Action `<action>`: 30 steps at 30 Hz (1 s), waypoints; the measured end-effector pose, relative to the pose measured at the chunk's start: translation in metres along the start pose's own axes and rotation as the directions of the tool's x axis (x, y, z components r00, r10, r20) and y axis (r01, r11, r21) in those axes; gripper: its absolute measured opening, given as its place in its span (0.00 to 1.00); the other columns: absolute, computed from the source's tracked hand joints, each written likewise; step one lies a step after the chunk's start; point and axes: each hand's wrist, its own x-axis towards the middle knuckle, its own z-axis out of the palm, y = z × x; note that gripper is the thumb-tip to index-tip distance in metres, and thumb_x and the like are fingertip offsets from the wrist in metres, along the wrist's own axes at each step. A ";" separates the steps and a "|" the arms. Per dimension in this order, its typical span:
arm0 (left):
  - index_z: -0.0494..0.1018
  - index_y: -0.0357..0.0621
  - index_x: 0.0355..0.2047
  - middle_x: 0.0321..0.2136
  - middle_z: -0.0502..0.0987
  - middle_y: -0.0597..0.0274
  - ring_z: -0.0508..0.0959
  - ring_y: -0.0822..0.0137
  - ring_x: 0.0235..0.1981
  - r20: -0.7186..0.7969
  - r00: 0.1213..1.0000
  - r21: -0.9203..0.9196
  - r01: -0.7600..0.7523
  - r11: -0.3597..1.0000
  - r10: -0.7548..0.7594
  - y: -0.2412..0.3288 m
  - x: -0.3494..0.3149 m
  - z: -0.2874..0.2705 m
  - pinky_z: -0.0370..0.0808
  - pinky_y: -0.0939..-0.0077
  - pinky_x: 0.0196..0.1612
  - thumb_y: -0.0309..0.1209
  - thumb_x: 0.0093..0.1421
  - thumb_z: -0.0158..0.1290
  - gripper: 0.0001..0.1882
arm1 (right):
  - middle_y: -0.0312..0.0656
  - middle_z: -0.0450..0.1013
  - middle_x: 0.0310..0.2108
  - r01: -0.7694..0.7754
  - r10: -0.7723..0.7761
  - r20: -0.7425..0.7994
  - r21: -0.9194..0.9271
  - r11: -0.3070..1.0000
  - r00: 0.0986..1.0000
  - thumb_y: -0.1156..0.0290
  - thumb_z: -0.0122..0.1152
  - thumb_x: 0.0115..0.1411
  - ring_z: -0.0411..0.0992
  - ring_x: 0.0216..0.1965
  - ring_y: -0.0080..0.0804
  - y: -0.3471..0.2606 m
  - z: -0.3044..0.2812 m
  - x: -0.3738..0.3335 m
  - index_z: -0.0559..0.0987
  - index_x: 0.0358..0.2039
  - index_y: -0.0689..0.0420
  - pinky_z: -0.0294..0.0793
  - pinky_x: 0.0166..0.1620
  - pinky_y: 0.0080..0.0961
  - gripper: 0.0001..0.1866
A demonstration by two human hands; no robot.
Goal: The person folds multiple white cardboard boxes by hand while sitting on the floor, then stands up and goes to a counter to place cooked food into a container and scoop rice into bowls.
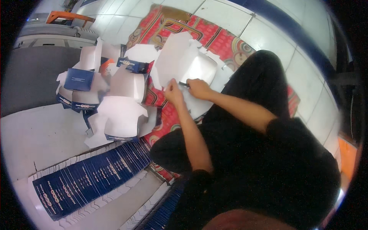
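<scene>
In front of me a white cardboard food box [197, 68], its flaps standing up, rests on more white card over the red patterned mat. My right hand [199, 89] is closed around a small black tool [184, 84], mostly hidden by the fingers, so its kind is unclear. The tool's tip reaches toward the box's near edge. My left hand [174, 92] pinches the near left corner of the box, close to the tool. To the left, several folded boxes [126, 86], white inside and dark blue outside, stand in a loose pile with their lids up.
A long row of flat blue printed box blanks [88, 178] lies at the lower left, beside a second stack [165, 207]. The red patterned mat [153, 28] covers part of the white tiled floor [222, 17]. A grey padded surface [42, 73] is at the far left.
</scene>
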 end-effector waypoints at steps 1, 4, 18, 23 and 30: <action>0.78 0.31 0.45 0.36 0.79 0.60 0.77 0.70 0.34 -0.003 0.994 -0.151 0.109 0.982 -0.111 0.006 -0.011 0.010 0.76 0.75 0.35 0.38 0.65 0.57 0.19 | 0.58 0.76 0.33 -0.015 0.015 0.002 0.003 1.000 1.000 0.68 0.59 0.56 0.76 0.38 0.59 0.010 0.005 -0.001 0.74 0.38 0.60 0.74 0.42 0.51 0.11; 0.77 0.30 0.44 0.36 0.79 0.58 0.78 0.69 0.33 0.003 0.959 -0.418 0.258 0.871 -0.283 0.016 -0.025 0.021 0.76 0.75 0.35 0.35 0.64 0.58 0.18 | 0.59 0.76 0.33 0.024 -0.015 -0.084 0.098 0.995 0.996 0.68 0.59 0.56 0.76 0.38 0.60 0.020 0.011 0.001 0.75 0.38 0.60 0.74 0.43 0.52 0.11; 0.78 0.29 0.33 0.28 0.80 0.55 0.78 0.71 0.29 0.160 0.947 -0.291 0.316 0.903 -0.280 -0.023 -0.027 0.030 0.74 0.81 0.31 0.32 0.60 0.62 0.14 | 0.60 0.78 0.36 0.019 -0.014 -0.034 0.166 0.986 0.999 0.65 0.60 0.54 0.77 0.40 0.56 0.020 -0.020 0.009 0.78 0.40 0.64 0.74 0.46 0.46 0.17; 0.78 0.31 0.32 0.27 0.81 0.55 0.79 0.66 0.31 -0.048 0.992 -0.096 0.115 0.989 -0.120 -0.014 -0.027 0.018 0.75 0.73 0.36 0.36 0.56 0.64 0.16 | 0.59 0.77 0.39 -0.293 0.204 -0.452 -0.136 0.946 0.868 0.63 0.55 0.58 0.75 0.44 0.58 0.034 -0.115 0.020 0.78 0.39 0.65 0.75 0.46 0.50 0.17; 0.75 0.37 0.32 0.28 0.81 0.50 0.80 0.51 0.30 -0.140 0.988 0.263 -0.018 0.965 0.057 0.037 -0.051 0.022 0.76 0.61 0.38 0.34 0.55 0.61 0.12 | 0.59 0.76 0.43 -0.393 0.343 -0.481 -0.003 0.920 0.807 0.62 0.54 0.61 0.74 0.47 0.59 0.077 -0.099 0.041 0.77 0.43 0.65 0.72 0.52 0.50 0.19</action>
